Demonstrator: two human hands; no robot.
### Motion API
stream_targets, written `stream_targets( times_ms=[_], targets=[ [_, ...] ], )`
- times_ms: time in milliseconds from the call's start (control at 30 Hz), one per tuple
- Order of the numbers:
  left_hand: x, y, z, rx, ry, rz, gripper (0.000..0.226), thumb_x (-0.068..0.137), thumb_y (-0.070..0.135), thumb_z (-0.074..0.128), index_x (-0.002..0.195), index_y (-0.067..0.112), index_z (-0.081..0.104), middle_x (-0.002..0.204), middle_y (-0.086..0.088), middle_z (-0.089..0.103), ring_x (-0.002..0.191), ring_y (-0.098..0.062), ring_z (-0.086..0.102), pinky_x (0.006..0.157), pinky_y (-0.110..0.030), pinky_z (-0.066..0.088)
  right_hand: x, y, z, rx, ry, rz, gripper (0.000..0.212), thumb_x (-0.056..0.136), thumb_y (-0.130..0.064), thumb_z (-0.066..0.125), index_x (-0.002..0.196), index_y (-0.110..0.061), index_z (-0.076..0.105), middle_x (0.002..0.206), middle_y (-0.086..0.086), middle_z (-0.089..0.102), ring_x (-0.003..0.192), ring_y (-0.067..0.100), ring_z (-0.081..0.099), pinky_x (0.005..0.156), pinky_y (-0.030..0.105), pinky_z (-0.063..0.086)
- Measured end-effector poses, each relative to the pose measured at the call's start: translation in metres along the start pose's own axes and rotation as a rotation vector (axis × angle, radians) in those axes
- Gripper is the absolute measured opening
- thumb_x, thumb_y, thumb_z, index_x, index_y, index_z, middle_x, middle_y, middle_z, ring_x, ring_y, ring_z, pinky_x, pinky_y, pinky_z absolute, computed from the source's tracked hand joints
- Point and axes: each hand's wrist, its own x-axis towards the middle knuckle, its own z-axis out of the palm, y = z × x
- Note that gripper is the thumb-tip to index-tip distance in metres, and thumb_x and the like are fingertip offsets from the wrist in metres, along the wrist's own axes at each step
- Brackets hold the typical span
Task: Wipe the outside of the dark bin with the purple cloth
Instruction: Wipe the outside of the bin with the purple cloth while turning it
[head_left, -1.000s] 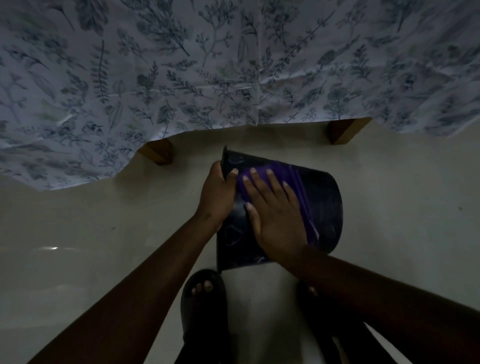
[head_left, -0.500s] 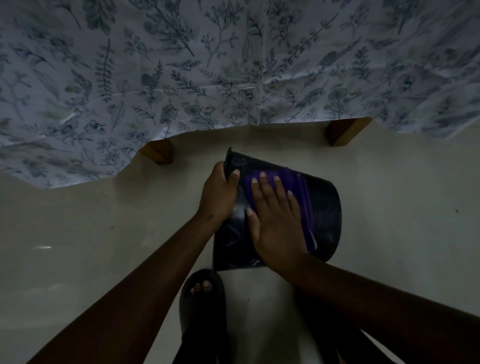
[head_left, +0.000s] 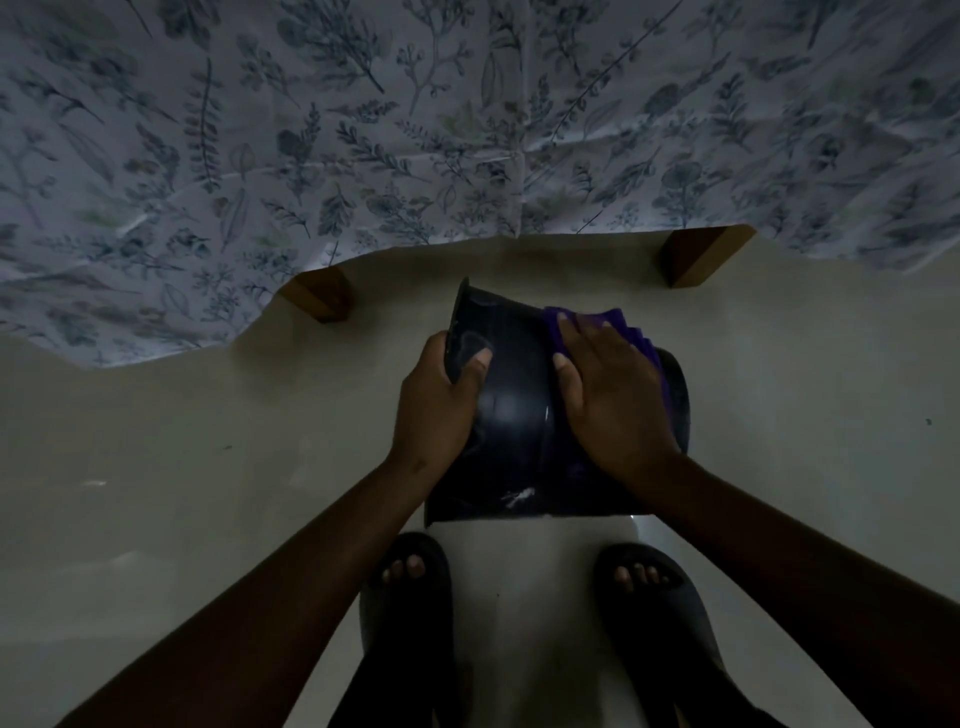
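The dark bin (head_left: 514, 415) lies on its side on the pale floor, its open rim turned to the left. My left hand (head_left: 441, 395) grips that rim, thumb on the outer wall. My right hand (head_left: 610, 400) lies flat on the upper right part of the bin's side, pressing the purple cloth (head_left: 602, 319) against it. The cloth shows beyond my fingertips and along the right edge of the hand; the rest of it is hidden under the palm.
A leaf-patterned white sheet (head_left: 415, 130) hangs over a piece of furniture just behind the bin, with two wooden legs (head_left: 319, 293) (head_left: 698, 254) showing below it. My feet in dark slippers (head_left: 410, 577) (head_left: 649, 587) stand right in front of the bin.
My right hand has slid the cloth to the right and further over the bin's side. The left hand keeps its grip on the rim. The camera view has dropped, showing both feet.
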Motion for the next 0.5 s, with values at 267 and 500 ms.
stream_targets(
  times_ms=[267, 500],
  targets=[
    [0.015, 0.002, 0.004, 0.025, -0.037, 0.006, 0.034, 0.099, 0.036, 0.046, 0.126, 0.016, 0.050, 0.116, -0.003, 0.065, 0.100, -0.017, 0.063, 0.084, -0.030, 0.052, -0.041, -0.038, 0.020, -0.123, 0.008, -0.231, 0.057, 0.097, -0.038, 0.028, 0.152, -0.023, 0.019, 0.160, 0.000, 0.016, 0.149, 0.022, 0.009, 0.117, 0.046, 0.014],
    [0.020, 0.002, 0.001, 0.039, -0.036, 0.013, 0.030, 0.102, 0.033, 0.040, 0.122, 0.016, 0.053, 0.108, 0.003, 0.062, 0.095, -0.013, 0.059, 0.072, -0.017, 0.045, 0.032, -0.004, -0.004, 0.048, 0.090, 0.092, 0.052, 0.100, -0.037, 0.017, 0.130, -0.014, 0.052, 0.127, 0.007, 0.061, 0.117, 0.024, 0.056, 0.099, 0.040, 0.043]
  ],
)
